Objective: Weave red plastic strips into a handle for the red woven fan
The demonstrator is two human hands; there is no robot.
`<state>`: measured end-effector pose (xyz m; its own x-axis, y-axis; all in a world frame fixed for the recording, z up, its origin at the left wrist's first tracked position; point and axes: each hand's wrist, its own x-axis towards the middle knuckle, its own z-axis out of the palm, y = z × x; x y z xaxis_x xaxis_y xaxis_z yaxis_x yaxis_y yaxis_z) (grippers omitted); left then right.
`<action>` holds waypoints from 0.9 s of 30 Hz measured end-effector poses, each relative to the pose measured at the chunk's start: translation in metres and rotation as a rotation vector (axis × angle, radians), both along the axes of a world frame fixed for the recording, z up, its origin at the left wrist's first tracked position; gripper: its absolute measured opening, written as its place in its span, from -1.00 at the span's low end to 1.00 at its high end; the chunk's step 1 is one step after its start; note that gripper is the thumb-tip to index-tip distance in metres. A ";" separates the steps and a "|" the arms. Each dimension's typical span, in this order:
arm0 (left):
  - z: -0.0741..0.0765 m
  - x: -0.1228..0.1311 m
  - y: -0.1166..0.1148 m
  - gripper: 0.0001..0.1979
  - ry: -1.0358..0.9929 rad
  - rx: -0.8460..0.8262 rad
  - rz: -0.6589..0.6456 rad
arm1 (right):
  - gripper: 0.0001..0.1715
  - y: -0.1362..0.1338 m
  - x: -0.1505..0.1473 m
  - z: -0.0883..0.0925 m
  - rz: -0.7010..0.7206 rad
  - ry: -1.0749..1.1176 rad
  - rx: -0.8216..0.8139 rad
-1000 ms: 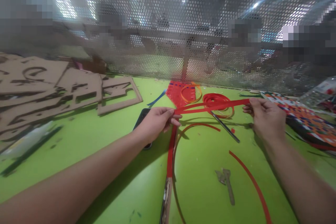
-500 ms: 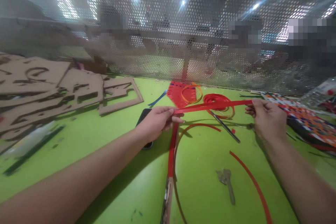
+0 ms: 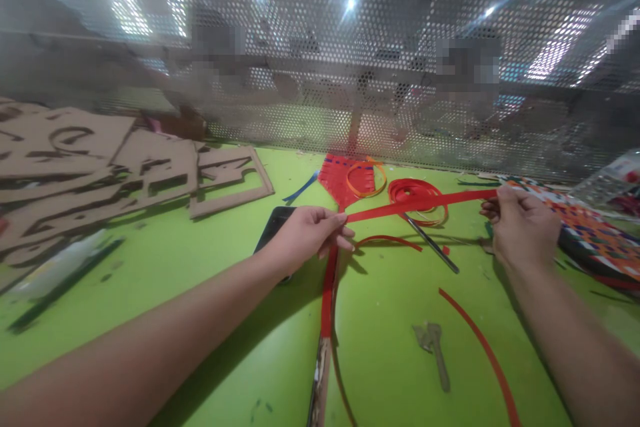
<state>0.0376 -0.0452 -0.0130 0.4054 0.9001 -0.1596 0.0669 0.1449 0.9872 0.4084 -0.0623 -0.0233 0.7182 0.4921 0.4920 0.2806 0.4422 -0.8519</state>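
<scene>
A flat red strip (image 3: 423,203) is stretched between my two hands above the table. My left hand (image 3: 323,233) pinches its left end between thumb and finger, the other fingers loosely apart. At the right end my right hand (image 3: 523,220) grips it with curled fingers. Below my left hand, a long narrow piece (image 3: 327,303), wrapped in red on its upper part and bare brown lower down, runs toward me from a red woven pentagon shape (image 3: 343,180). A red strip coil (image 3: 413,195) lies behind the stretched strip, and a dark pen-like stick (image 3: 434,245) lies beneath it.
Cardboard cut-outs (image 3: 150,167) pile up at the left, near a white glue bottle (image 3: 60,267). A phone (image 3: 273,227) lies under my left wrist. A colourful woven mat (image 3: 600,230) is at the right, a loose red strip (image 3: 485,340) at front. A perforated metal screen (image 3: 300,100) borders the green table.
Both hands have shifted a little to the right with the strip pulled between them. The things on the table have stayed in place.
</scene>
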 end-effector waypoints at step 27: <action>-0.002 0.003 -0.006 -0.81 -0.162 -0.121 0.004 | -0.56 -0.004 0.002 -0.005 -0.040 -0.138 -0.163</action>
<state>0.0408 -0.0513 -0.0154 0.4306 0.8802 -0.1995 -0.0926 0.2630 0.9603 0.4107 -0.0662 -0.0284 0.6696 0.5460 0.5035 0.4143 0.2880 -0.8633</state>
